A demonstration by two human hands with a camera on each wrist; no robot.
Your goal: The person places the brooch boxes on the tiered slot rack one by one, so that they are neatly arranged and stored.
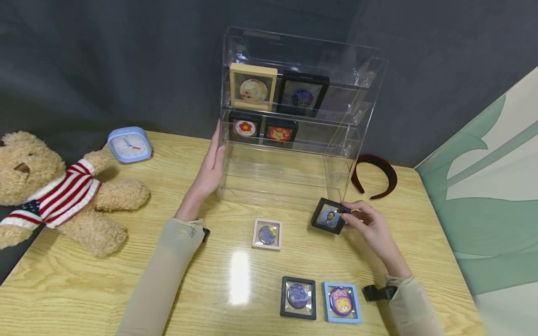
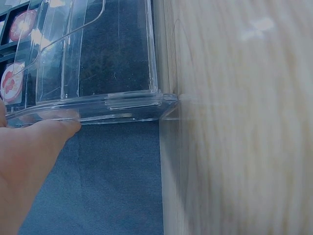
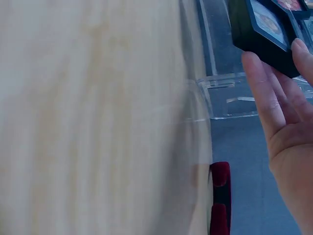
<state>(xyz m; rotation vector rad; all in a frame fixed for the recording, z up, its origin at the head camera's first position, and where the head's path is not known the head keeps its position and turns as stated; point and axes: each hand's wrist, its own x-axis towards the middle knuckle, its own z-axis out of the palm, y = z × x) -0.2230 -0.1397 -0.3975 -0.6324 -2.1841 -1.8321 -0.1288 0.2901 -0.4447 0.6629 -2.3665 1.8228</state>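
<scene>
A clear acrylic display shelf (image 1: 269,179) stands towards the back of the wooden table. My left hand (image 1: 210,165) rests against its left side, fingers straight along the wall and thumb at the front edge; the left wrist view shows the thumb (image 2: 54,129) on the clear panel. My right hand (image 1: 371,228) pinches a black-framed badge case (image 1: 329,216) by its right edge, before the shelf's lower right corner. A round badge with a bearded portrait shows inside the case. In the right wrist view the fingers (image 3: 264,93) lie under the dark frame.
Shelved are yellow (image 1: 253,87) and black (image 1: 302,93) frames above two small black ones. A pink frame (image 1: 266,234), a black frame (image 1: 298,297) and a blue frame (image 1: 342,302) lie on the table. A headband (image 1: 388,175), clock (image 1: 129,144) and teddy bear (image 1: 75,196) flank them.
</scene>
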